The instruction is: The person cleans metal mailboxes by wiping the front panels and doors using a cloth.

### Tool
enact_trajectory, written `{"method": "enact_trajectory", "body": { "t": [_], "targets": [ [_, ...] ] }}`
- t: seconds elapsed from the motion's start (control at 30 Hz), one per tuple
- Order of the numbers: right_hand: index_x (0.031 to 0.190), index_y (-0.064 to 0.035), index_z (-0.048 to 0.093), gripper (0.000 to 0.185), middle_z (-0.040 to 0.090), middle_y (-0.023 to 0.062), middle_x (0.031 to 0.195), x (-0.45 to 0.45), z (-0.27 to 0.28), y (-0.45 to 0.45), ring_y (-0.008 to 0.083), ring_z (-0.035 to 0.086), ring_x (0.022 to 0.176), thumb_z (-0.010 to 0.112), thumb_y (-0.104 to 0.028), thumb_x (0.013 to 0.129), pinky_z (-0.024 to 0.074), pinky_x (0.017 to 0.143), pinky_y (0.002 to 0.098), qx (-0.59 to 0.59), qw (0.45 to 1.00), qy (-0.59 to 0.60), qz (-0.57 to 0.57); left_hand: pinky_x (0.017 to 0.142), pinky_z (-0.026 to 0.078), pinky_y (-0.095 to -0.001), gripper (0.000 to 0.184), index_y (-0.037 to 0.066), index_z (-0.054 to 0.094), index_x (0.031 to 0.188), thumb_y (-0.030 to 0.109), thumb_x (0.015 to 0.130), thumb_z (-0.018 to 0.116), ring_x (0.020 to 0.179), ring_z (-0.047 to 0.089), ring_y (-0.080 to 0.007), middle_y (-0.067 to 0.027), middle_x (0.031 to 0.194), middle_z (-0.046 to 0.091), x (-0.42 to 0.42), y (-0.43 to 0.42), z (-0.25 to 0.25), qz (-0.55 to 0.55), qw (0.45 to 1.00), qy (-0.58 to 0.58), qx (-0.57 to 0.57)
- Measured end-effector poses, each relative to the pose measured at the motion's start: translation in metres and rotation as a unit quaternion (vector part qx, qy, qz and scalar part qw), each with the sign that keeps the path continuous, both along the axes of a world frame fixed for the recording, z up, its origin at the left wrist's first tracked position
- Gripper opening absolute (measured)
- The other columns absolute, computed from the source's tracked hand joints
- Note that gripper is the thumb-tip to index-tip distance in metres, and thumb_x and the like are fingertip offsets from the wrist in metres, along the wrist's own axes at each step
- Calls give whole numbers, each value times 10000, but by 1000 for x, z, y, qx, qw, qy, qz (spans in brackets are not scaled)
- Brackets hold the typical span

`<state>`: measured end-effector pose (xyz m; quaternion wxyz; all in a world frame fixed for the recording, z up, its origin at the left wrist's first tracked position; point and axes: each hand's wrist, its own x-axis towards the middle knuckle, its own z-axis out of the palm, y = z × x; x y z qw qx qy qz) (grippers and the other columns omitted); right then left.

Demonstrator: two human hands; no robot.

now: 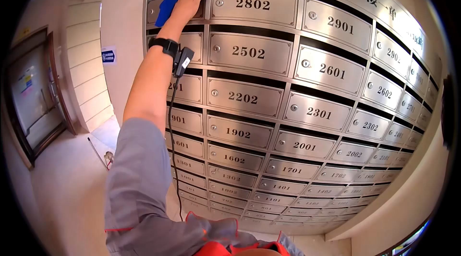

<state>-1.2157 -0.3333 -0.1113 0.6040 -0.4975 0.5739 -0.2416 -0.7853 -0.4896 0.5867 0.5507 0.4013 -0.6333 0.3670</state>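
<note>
My left hand (pixel 188 5) is raised to the top left of a bank of steel mailboxes (pixel 249 53). It presses a blue cloth (pixel 174 2) against the top row, left of the box marked 2802 (pixel 253 5). Part of the cloth hangs down beside the wrist, covering some of the box behind it. A black strap (pixel 164 44) with a small black device (pixel 184 62) is around my left wrist, and a cable (pixel 172 126) runs down from it. My right hand does not show.
On the far left is a door (pixel 36 97) with papers on it. A blue sign (pixel 109 55) is on the wall edge beside the mailboxes. A thin stick (pixel 97 152) leans near the floor at the left. A bright screen edge (pixel 413 239) shows at the lower right.
</note>
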Motion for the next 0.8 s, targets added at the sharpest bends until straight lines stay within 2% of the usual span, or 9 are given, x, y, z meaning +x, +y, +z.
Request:
{"method": "enact_trajectory", "body": {
  "t": [0.13, 0.37, 0.43, 0.5, 0.6, 0.7, 0.73, 0.77, 0.8],
  "targets": [
    [1047, -57, 444, 264, 606, 101, 870, -2, -6, 10, 230, 606, 782, 502, -154, 809, 473, 641, 333, 6, 1000, -3, 6, 892, 393, -357, 380, 33, 512, 1145, 301, 893, 418, 1041, 505, -339, -198, 1078, 559, -20, 3, -47, -106, 994, 6, 8],
    [1029, -54, 458, 249, 610, 101, 861, -26, -18, 32, 229, 610, 771, 504, -161, 809, 472, 632, 330, 19, 1000, -3, 10, 855, 407, -345, 356, -7, 507, 1111, 271, 902, 428, 990, 535, -333, -216, 1039, 565, -47, 43, -207, -135, 979, 112, 104],
    [1024, -53, 462, 246, 612, 101, 859, -35, -19, 34, 229, 611, 768, 504, -164, 808, 472, 630, 329, 22, 1000, -2, 11, 857, 400, -327, 374, -22, 499, 1113, 280, 905, 428, 995, 539, -301, -211, 1038, 565, -48, 64, -266, -180, 955, 179, 151],
    [1018, -52, 465, 242, 613, 101, 857, -46, -23, 36, 229, 612, 765, 505, -166, 808, 472, 627, 328, 24, 1000, -1, 12, 855, 394, -310, 386, -26, 494, 1117, 292, 907, 427, 988, 538, -263, -201, 1035, 566, -43, 86, -335, -187, 906, 273, 263],
    [1011, -51, 471, 237, 615, 101, 853, -63, -27, 37, 228, 614, 760, 505, -169, 808, 472, 624, 326, 28, 1000, 0, 12, 806, 416, -327, 398, -30, 510, 1084, 311, 907, 404, 912, 559, -272, -184, 981, 589, -13, 110, -483, -173, 834, 307, 423],
    [1003, -50, 477, 232, 617, 101, 850, -81, -30, 39, 228, 615, 756, 506, -172, 808, 471, 620, 325, 36, 999, 5, 12, 718, 460, -367, 341, -22, 549, 1001, 256, 904, 377, 824, 589, -323, -180, 864, 619, -1, 190, -606, -69, 775, 257, 573],
    [1000, -49, 479, 230, 617, 101, 848, -87, -32, 40, 228, 616, 754, 506, -173, 808, 471, 618, 324, 40, 999, 8, 12, 703, 464, -400, 276, -7, 573, 916, 190, 875, 384, 780, 591, -337, -186, 819, 617, 10, 216, -660, 25, 794, 139, 591],
    [998, -49, 481, 229, 618, 101, 847, -93, -33, 43, 228, 616, 753, 507, -174, 808, 471, 617, 324, 43, 999, 9, 12, 682, 462, -427, 235, 11, 593, 821, 142, 835, 399, 758, 590, -325, -191, 799, 607, 22, 249, -706, 112, 780, -56, 613],
    [995, -48, 483, 228, 618, 102, 846, -98, -35, 44, 228, 617, 751, 507, -175, 808, 471, 616, 323, 47, 999, 12, 13, 680, 460, -430, 231, 11, 595, 810, 150, 824, 411, 755, 589, -329, -194, 796, 606, 26, 288, -737, 113, 725, -32, 678]
  ]
}}
